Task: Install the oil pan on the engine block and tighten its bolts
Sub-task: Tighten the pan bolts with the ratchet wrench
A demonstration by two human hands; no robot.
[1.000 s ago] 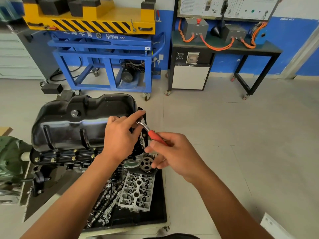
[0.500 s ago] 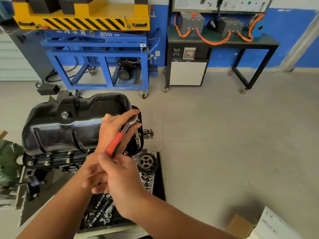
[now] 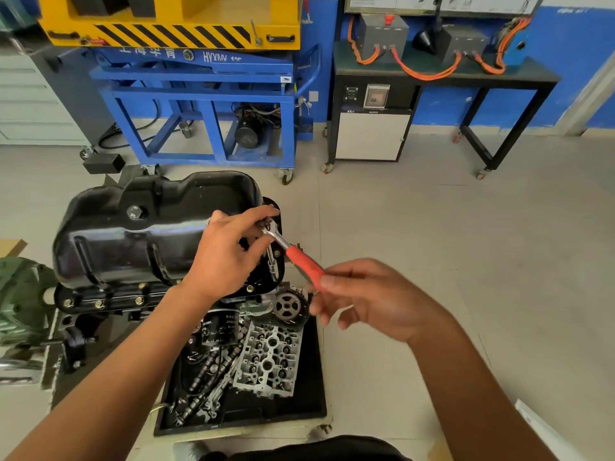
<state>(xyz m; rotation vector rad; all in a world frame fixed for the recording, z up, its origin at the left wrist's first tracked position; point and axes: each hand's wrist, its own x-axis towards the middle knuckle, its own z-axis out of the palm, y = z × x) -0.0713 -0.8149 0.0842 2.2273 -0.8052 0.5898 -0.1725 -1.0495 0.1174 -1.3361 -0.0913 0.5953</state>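
The black oil pan (image 3: 149,234) sits upside down on the engine block (image 3: 100,306), with brass-coloured bolts (image 3: 139,299) along its near flange. A ratchet wrench with a red handle (image 3: 301,261) stands on a socket extension (image 3: 272,264) at the pan's right flange. My left hand (image 3: 229,257) pinches the ratchet's head from above. My right hand (image 3: 376,301), blurred by motion, pinches the end of the red handle to the right of the pan. The bolt under the socket is hidden.
Below the engine, a black tray (image 3: 316,387) holds a cylinder head (image 3: 269,361), camshafts (image 3: 199,380), an oil filter (image 3: 221,327) and a toothed gear (image 3: 288,307). A blue lift cart (image 3: 213,101) and a black bench (image 3: 482,81) stand behind. A green machine (image 3: 20,294) is at left.
The red handle has swung from the near left out to the right, and my right hand went with it. My left hand has stayed on the ratchet head.
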